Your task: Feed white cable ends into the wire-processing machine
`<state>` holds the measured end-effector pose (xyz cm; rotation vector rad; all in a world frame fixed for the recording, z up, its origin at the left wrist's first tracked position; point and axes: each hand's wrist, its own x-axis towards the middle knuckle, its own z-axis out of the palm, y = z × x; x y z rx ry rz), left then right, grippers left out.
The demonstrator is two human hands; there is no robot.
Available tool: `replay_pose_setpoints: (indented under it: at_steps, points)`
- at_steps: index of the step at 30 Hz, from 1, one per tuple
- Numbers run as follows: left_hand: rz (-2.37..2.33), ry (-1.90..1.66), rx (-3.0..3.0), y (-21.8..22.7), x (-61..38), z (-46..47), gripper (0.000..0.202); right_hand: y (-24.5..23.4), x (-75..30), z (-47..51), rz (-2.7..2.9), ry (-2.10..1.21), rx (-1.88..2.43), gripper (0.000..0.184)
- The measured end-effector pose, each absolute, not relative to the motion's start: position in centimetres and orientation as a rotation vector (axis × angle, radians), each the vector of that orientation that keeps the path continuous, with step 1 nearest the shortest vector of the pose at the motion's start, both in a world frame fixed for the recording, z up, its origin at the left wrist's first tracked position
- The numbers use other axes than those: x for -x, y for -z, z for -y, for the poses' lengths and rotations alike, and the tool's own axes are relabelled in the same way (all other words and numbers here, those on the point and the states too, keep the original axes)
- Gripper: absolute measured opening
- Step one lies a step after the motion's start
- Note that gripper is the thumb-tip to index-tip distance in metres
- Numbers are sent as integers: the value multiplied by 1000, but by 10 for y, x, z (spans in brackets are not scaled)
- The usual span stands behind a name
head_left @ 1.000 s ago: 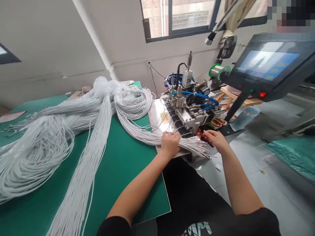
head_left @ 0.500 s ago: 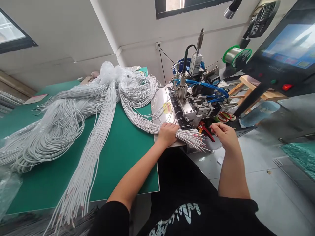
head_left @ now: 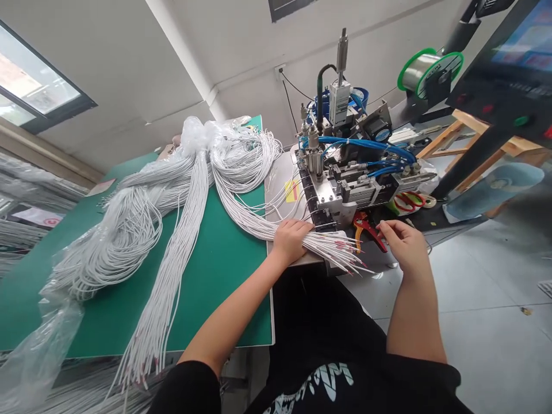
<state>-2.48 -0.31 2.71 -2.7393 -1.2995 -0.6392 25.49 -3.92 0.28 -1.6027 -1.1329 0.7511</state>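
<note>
My left hand (head_left: 290, 240) is wrapped over a bundle of white cables (head_left: 332, 248) at the near right corner of the table. Past my fingers the cable ends fan out to the right, several with reddish tips. To the right of those ends, my right hand (head_left: 405, 246) is raised with thumb and fingers pinched together; whatever may be between them is too small to make out. Just left of it lies a hand tool with red and orange handles (head_left: 370, 231). The machine with blue air hoses (head_left: 330, 192) stands behind both hands, with a few single cables along its left edge.
More white cable bundles (head_left: 183, 230), partly in clear plastic, cover much of the green table (head_left: 228, 276). At the right are red-handled scissors (head_left: 407, 201), a green-rimmed wire spool (head_left: 426, 72), a screen on a post (head_left: 513, 75) and a wooden stool (head_left: 470, 144).
The camera view has shifted slightly. My left hand stays on the cable bundle, and my right hand stays pinched beside the cable ends, near the red-handled tool.
</note>
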Motion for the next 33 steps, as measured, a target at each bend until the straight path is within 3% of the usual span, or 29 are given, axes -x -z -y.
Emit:
replay_pose_setpoints:
  at_steps: [13, 24, 33]
  points:
    - [1244, 699, 2707, -31, 20, 5, 33, 6, -261, 34, 1169, -609, 1665, 34]
    - [1204, 758, 2680, -28, 22, 7, 42, -29, -262, 67, 1606, -1035, 1459, 41]
    - [1168, 830, 2653, -25, 24, 8, 37, -31, -243, 65, 1584, -1041, 1455, 32]
